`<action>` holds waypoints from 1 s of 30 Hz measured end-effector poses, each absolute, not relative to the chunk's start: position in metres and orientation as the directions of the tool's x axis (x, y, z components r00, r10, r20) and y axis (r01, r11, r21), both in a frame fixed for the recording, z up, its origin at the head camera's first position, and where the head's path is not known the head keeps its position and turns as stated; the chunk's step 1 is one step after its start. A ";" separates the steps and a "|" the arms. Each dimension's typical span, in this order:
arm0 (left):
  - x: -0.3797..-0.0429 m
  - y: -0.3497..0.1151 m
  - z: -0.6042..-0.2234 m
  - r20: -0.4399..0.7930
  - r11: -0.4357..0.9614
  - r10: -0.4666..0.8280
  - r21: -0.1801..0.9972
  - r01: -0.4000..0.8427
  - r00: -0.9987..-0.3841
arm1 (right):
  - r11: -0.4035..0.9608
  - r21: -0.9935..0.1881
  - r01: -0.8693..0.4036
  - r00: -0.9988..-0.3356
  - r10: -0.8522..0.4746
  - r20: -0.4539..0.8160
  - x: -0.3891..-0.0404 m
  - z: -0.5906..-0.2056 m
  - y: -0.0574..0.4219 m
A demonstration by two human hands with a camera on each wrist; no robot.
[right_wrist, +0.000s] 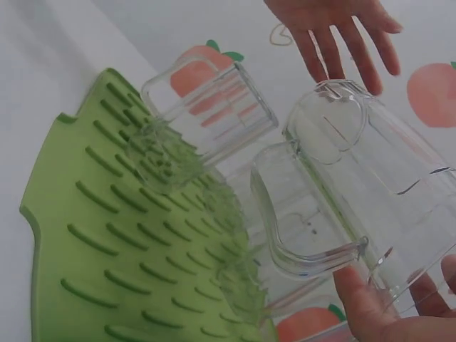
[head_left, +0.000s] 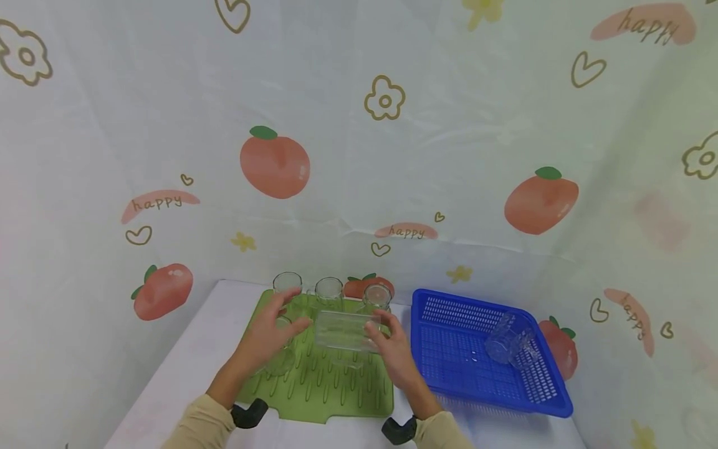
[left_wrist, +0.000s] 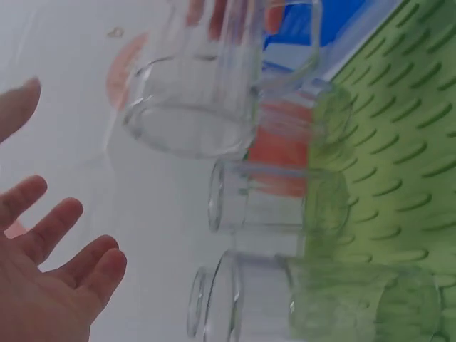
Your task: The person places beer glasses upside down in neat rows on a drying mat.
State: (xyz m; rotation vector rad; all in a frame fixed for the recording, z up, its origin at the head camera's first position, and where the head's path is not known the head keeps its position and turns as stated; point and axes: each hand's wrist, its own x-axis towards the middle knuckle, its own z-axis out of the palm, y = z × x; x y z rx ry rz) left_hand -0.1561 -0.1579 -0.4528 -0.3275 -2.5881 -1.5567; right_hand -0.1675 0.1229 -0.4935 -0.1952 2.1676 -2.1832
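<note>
My right hand (head_left: 395, 352) grips a clear glass mug (head_left: 344, 330) near one end, holding it sideways above the green drying mat (head_left: 359, 396). In the right wrist view, the thumb and fingers pinch the held mug (right_wrist: 399, 178) at its lower end, and its handle faces the mat. My left hand (head_left: 263, 337) is at the mug's other end with fingers spread, apart from it in the left wrist view. Beneath the left hand stands another glass mug (head_left: 280, 358), partly hidden by it.
Along the mat's back edge stand three glass mugs, a left one (head_left: 288, 282), a middle one (head_left: 329, 292) and a right one (head_left: 378, 295). A blue plastic basket (head_left: 449, 355) to the right holds clear glassware (head_left: 505, 340). A printed curtain (head_left: 336, 156) hangs behind the white table.
</note>
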 end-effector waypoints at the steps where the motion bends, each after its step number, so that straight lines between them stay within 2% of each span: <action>1: -0.156 -0.155 -0.453 0.202 0.461 0.149 0.852 0.248 -0.968 | -0.017 -0.998 -0.055 -0.989 -0.139 0.057 -0.167 -0.493 0.122; 5: -0.154 -0.147 -0.457 0.200 0.465 0.223 0.838 0.285 -0.954 | -0.028 -0.998 -0.061 -0.985 -0.158 0.065 -0.167 -0.495 0.121; 13: -0.153 -0.140 -0.463 0.150 0.419 0.320 0.863 0.282 -0.935 | -0.030 -0.998 -0.055 -0.983 -0.172 0.060 -0.166 -0.495 0.121; 20: -0.151 -0.139 -0.466 0.090 0.377 0.326 0.900 0.217 -0.941 | -0.061 -0.998 -0.035 -0.979 -0.197 0.046 -0.163 -0.491 0.119; 25: -0.151 -0.135 -0.468 0.077 0.414 0.337 0.883 0.221 -0.938 | -0.032 -0.999 -0.017 -0.977 -0.213 0.024 -0.159 -0.486 0.116; 30: -0.150 -0.130 -0.467 0.092 0.420 0.327 0.878 0.232 -0.941 | -0.082 -0.997 0.008 -0.956 -0.291 0.017 -0.154 -0.484 0.113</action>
